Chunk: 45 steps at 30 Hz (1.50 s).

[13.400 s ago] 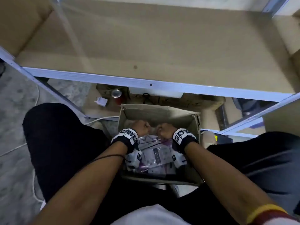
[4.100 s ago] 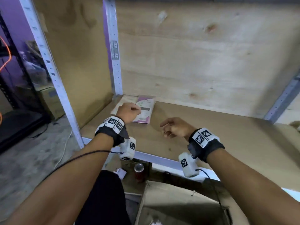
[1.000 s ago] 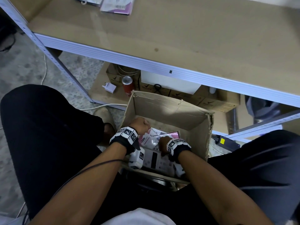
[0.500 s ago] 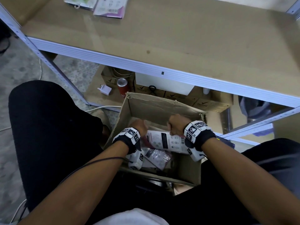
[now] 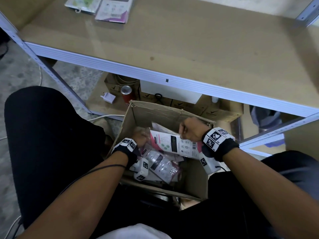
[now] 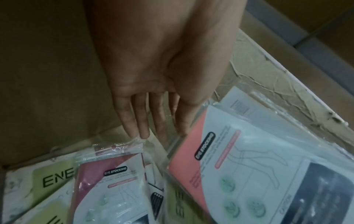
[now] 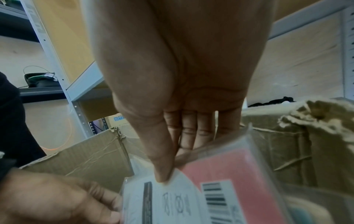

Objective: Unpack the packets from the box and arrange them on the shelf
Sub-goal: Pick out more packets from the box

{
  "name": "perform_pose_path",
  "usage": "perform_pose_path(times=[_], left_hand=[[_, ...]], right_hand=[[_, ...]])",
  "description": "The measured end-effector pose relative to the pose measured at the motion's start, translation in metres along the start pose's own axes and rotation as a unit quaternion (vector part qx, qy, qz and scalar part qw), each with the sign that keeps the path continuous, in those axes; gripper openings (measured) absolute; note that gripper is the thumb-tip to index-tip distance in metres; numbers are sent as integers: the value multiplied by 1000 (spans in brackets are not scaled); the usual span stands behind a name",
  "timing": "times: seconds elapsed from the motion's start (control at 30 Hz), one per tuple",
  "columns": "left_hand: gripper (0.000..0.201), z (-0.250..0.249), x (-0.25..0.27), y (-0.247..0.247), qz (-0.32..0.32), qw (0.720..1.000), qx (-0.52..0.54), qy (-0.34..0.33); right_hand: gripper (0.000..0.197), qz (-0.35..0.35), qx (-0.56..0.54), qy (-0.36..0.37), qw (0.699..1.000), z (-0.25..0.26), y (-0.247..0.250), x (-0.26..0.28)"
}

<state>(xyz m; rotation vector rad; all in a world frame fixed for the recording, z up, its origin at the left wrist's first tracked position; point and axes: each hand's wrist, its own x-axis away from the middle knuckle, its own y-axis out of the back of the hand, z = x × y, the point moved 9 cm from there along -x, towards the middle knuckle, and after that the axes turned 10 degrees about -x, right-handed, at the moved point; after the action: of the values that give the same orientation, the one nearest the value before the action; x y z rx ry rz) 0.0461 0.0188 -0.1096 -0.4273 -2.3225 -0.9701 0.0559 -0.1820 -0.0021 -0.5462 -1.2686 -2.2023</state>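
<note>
A seated person leans over an open brown cardboard box (image 5: pixel 160 116) wedged between dark-trousered knees, both hands inside it. The right hand (image 5: pixel 190 131) pinches the far edge of a clear-wrapped pink-and-white stocking packet (image 5: pixel 179 144) between thumb and fingers, holding it tilted over the rest of the contents at the box's far right; the right wrist view shows the thumb pressed on the packet's white printed face beside a barcode, the fingertips hidden behind the plastic. The left hand (image 5: pixel 140 136), lower at the box's left side, has straight, close-set fingers (image 6: pixel 141 122) reaching down to the crinkled plastic at the near corner of that same packet; whether they grip it cannot be told, since the tips blur into the wrap. Beneath lie more wrapped packets (image 6: pixel 107 181), maroon, pink and lime green, overlapping so that their number cannot be made out; part of the pile is covered by the wrist-worn cameras in the head view. On the brown board shelf (image 5: pixel 189 49) above and beyond the box, two flat packets (image 5: pixel 100 7) lie side by side at the far left, their far ends cut off by the frame. Under the shelf stand a red drink can (image 5: pixel 126 95), a white plug adapter (image 5: pixel 108 97) and low cartons, partly hidden by the shelf's white metal rail.
</note>
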Motion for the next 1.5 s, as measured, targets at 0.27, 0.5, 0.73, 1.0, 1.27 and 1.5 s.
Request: perform_pose_path(times=[0.27,0.5,0.73,1.0,1.27,1.5], left_hand=[[27,3,-1,3,9,992,124,28],[36,33,-4,-21,57,994,-18,95],[38,38,-10,-40,63,989,-65,113],[44,21,-18,-78,124,973,-195,28],[38,-5,-24,-110,92,912,-373,-147],[36,-12,-24,-125,83,823,-523,-208]], right_hand=[[14,-12,-26,9,1000,-2,16,6],[17,-21,-23,6,1000,-2,15,4],[15,-54,4,32,998,2,13,5],[17,-120,14,71,990,8,19,4],[14,-160,36,115,980,19,17,5],[14,-160,19,124,979,20,13,2]])
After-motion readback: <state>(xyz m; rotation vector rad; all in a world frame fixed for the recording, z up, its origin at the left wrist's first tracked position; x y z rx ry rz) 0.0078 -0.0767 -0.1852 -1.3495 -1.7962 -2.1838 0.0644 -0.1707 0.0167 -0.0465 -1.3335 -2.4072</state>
